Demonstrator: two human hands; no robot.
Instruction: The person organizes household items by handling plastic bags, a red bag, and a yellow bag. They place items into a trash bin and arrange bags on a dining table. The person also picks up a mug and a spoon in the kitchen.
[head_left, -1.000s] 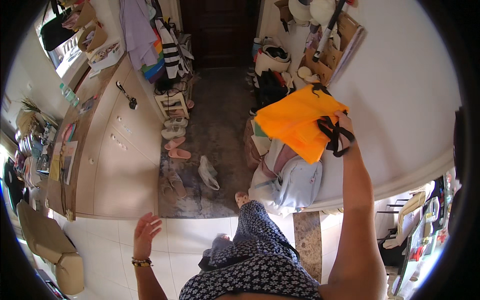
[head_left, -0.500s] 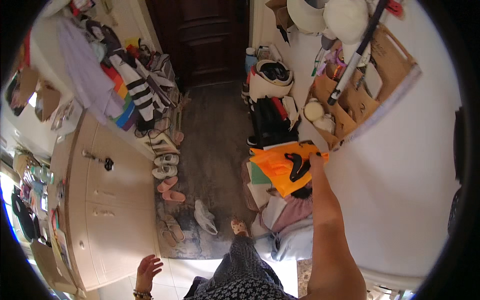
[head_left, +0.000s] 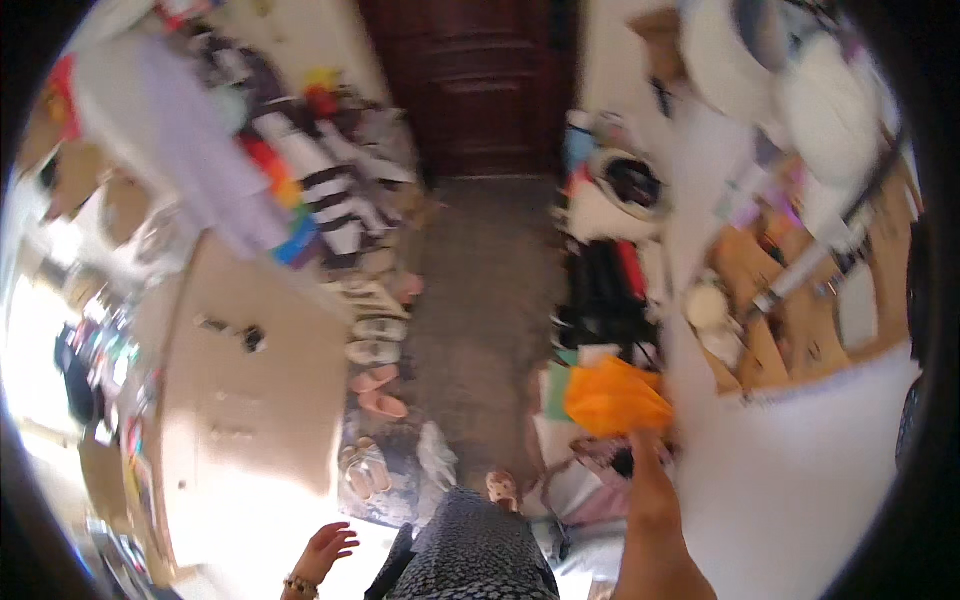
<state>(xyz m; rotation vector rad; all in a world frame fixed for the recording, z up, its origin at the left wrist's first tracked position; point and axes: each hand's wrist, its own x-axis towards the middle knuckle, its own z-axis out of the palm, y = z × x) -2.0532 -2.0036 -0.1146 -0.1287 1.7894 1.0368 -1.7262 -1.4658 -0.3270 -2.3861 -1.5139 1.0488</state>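
My right arm reaches out over the pile on the right, and my right hand point(head_left: 645, 440) grips an orange bag point(head_left: 615, 395) by its near edge. The bag hangs crumpled, and most of my fingers are hidden by it. Under and beside it lie a green and white flat packet point(head_left: 556, 395) and pinkish cloth items point(head_left: 590, 490). My left hand point(head_left: 328, 550) hangs free at the lower left, fingers apart, with a beaded bracelet at the wrist. It holds nothing.
A dark door point(head_left: 480, 90) stands at the far end. Slippers point(head_left: 380, 390) and sandals point(head_left: 366, 468) line the left beside a beige cabinet point(head_left: 260, 380). A white plastic bag point(head_left: 435, 455) lies on the dark floor mat point(head_left: 485, 300). A brown wall organiser point(head_left: 800, 330) hangs at right.
The view has shifted, and the picture is blurred. The orange bag has folded up, and its black mark no longer shows. My right hand still grips it; my left stays open.
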